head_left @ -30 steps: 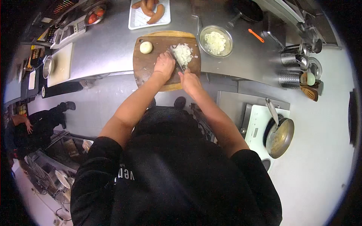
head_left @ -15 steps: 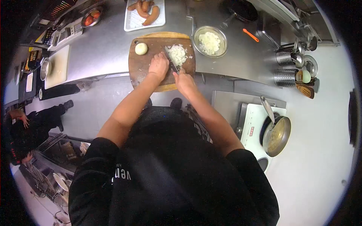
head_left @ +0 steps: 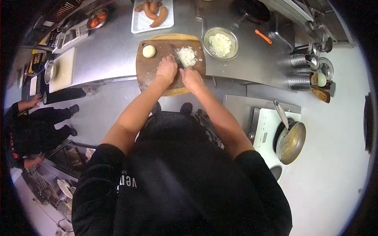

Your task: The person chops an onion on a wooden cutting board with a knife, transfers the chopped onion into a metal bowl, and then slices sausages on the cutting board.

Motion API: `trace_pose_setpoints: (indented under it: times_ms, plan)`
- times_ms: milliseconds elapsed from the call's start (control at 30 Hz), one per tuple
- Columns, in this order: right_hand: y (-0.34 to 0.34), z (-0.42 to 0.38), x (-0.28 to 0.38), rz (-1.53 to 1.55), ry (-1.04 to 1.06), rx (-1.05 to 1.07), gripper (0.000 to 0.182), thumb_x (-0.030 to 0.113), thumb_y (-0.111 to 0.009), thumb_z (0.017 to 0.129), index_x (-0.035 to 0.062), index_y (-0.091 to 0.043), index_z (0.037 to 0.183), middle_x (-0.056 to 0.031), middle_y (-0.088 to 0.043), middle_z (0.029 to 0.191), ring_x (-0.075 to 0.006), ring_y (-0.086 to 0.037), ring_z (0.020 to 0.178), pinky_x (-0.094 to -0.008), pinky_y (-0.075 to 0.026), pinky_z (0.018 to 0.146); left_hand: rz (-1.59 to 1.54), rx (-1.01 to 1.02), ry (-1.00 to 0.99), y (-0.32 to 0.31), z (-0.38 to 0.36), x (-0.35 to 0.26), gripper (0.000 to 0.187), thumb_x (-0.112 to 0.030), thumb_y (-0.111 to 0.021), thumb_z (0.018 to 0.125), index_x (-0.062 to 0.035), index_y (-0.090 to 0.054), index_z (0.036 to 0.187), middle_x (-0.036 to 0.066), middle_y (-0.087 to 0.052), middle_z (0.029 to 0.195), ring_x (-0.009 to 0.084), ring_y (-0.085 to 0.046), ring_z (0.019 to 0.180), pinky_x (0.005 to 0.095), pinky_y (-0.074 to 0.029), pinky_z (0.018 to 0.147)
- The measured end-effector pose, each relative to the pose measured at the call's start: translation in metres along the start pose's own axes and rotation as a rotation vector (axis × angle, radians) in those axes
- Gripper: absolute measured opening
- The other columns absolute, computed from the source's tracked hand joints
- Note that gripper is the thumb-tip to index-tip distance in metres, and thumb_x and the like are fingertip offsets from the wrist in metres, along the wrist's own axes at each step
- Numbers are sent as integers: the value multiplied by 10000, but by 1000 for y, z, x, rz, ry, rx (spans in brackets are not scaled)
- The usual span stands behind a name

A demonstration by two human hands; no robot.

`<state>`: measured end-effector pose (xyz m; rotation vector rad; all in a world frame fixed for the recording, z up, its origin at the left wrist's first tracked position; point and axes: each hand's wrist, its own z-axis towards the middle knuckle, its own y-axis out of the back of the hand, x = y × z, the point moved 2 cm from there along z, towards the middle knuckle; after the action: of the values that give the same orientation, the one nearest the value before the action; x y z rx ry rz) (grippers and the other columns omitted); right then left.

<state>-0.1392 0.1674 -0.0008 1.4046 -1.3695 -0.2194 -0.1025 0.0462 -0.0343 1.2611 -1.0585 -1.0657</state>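
On the wooden cutting board (head_left: 147,72), my right hand (head_left: 192,80) is wrapped round the handle of a kitchen knife (head_left: 176,56), whose blade points away from me. My left hand (head_left: 167,68) is just left of the blade, fingers curled down towards the board; whatever lies under them is hidden. Chopped onion (head_left: 187,56) is heaped right of the blade. A peeled onion (head_left: 149,51) sits at the board's far left. Beyond the board's right edge stands a metal bowl (head_left: 235,52) with more chopped onion.
Sausages (head_left: 160,18) lie on a white tray (head_left: 136,26) at the back. An orange-handled utensil (head_left: 263,36) and a dark pan (head_left: 256,11) are to the right. A frying pan (head_left: 291,143) sits on the white hob (head_left: 264,122). Another person (head_left: 37,129) is at left.
The knife has shifted slightly, and my hands stay close together over the board. At left, the other person has moved and their arms are now spread apart. The view has shifted a little.
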Motion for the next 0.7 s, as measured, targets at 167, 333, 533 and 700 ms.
trace_pose_setpoints:
  times_ms: [167, 333, 533, 700]
  plan:
    - [-1, -36, -3, 10, -42, -47, 408, 343, -425, 950, -55, -497, 996, -300, -631, 843, -455, -618, 854, -522, -476, 784, -21, 25, 16, 5, 1, -4, 308, -101, -528, 803, 79, -559, 1051, 182, -563, 1017, 298, -565, 956, 361, -508, 787]
    - [-4, -37, -1, 4, -27, -38, 403, 319, -428, 954, -78, -492, 983, -318, -618, 803, -478, -607, 816, -535, -473, 753, 51, 24, 18, 5, 4, -3, 229, -92, -546, 784, 42, -614, 956, 155, -586, 961, 267, -600, 883, 332, -530, 714]
    - [-12, -26, -6, 16, -56, -40, 403, 318, -429, 953, -79, -498, 979, -319, -617, 814, -475, -606, 822, -533, -468, 766, 18, 118, -10, 15, 7, -4, 240, -54, -528, 799, 98, -550, 984, 217, -599, 931, 316, -623, 850, 354, -549, 699]
    - [-20, -8, -10, 47, -61, -14, 430, 337, -428, 949, -83, -505, 995, -323, -617, 843, -484, -598, 850, -537, -463, 785, 67, 71, -20, 10, 5, -4, 202, -91, -583, 758, 44, -628, 902, 161, -601, 922, 275, -624, 842, 333, -547, 668]
